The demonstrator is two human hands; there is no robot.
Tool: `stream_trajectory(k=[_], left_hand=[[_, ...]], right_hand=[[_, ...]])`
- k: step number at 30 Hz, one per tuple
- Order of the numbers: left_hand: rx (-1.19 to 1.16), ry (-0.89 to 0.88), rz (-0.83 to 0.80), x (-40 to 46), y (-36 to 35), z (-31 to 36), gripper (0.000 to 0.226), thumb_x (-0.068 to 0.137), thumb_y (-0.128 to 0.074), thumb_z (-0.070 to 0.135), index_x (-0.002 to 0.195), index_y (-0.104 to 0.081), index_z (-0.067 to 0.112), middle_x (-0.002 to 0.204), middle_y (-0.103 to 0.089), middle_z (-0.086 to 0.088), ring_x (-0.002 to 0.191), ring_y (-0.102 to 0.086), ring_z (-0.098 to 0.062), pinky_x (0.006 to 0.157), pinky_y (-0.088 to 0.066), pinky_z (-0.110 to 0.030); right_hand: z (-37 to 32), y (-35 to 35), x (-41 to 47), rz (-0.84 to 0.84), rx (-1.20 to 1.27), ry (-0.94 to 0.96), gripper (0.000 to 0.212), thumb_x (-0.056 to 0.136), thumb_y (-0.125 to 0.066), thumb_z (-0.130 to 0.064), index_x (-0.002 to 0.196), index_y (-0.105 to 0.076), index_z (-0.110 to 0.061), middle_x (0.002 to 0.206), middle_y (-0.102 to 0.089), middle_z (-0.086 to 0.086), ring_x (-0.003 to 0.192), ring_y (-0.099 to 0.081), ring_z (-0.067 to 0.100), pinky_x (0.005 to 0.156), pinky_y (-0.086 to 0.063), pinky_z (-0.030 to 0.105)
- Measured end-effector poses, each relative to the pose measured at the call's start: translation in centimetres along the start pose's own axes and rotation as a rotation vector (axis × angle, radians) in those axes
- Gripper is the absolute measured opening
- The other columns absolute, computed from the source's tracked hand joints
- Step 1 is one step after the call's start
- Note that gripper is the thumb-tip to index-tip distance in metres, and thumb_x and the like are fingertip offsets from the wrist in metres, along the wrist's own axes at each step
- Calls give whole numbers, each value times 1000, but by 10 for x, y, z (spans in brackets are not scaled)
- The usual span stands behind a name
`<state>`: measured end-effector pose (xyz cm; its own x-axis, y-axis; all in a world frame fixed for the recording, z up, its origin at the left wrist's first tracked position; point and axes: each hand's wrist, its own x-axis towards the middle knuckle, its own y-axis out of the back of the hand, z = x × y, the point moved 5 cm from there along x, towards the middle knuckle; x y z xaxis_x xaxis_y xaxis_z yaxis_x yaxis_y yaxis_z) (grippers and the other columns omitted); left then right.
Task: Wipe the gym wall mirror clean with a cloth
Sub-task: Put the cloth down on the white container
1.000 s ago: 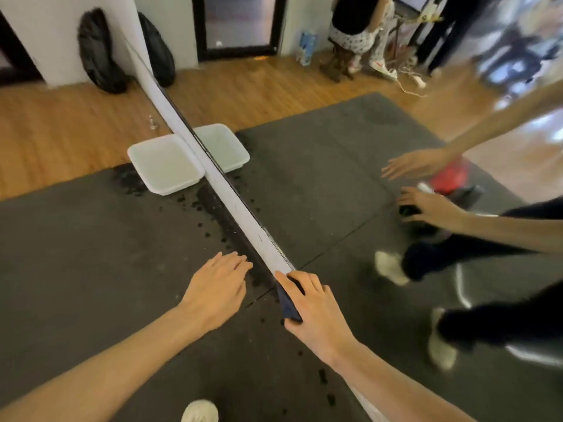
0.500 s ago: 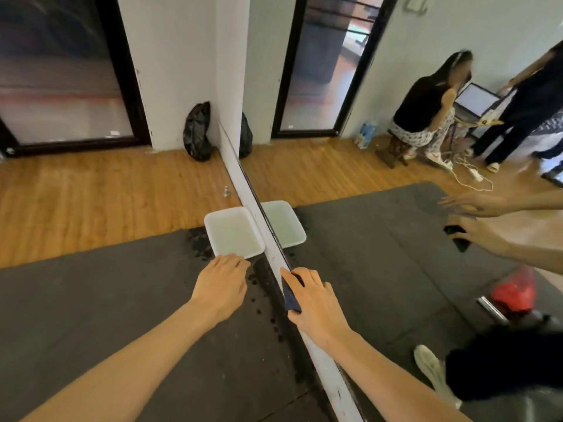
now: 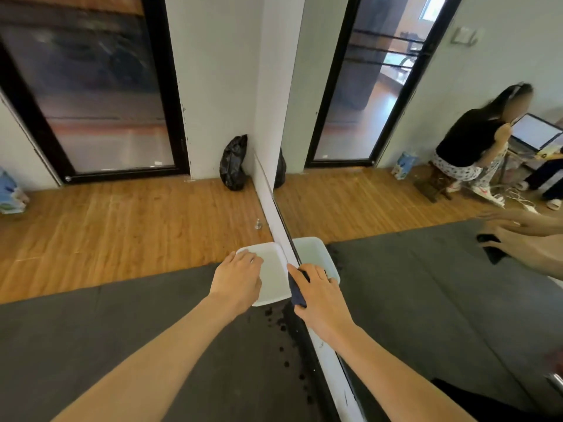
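The wall mirror fills the right side of the view, its white lower edge running diagonally toward me. My right hand presses a dark blue cloth flat against the mirror's bottom edge. My left hand hovers with its fingers spread over a white plastic basin that sits on the floor against the mirror. Most of the cloth is hidden under my palm. The mirror shows the reflection of both my hands at the far right.
Dark wet spots dot the grey floor mat below the basin. A black bag leans in the corner on the wooden floor. A seated person with a laptop appears in the mirror's reflection.
My view has lifted from the floor toward the corner and the window. Both hands have slid forward along the mirror's edge, and my left hand now reaches over the basin.
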<state>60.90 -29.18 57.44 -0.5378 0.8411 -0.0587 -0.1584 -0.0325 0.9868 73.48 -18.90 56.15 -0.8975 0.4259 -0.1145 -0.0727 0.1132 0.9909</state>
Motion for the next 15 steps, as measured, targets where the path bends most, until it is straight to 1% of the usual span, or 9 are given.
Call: stream_trajectory(k=[3,9,15], left_hand=[[2,19,-8,43,6,-11,47,108,-38,21,154,-35,17,162,-33,-1,154,-20,-18,124,-11,-33],[-52,47,2,133,17,-27,46,107,-40,21,153,-37,19,162,-34,0,153,-21,-17,124,-12,-32],[-42,47,-11,196,18,-51,46,107,-41,21,153,-37,18,162,-33,-1,153,-21,-17,124,-13,-33]], right_hand=[[9,9,41,19,23,5,68,100,-57,-36,157,-21,-28,154,-35,-1,140,-36,20,115,-36,41],[38,22,129,-11,-2,13,68,99,-59,-33,157,-23,-26,154,-36,2,139,-37,23,115,-35,45],[50,23,208,-28,-33,26,68,101,-55,-34,158,-18,-27,156,-32,2,142,-34,23,116,-32,44]])
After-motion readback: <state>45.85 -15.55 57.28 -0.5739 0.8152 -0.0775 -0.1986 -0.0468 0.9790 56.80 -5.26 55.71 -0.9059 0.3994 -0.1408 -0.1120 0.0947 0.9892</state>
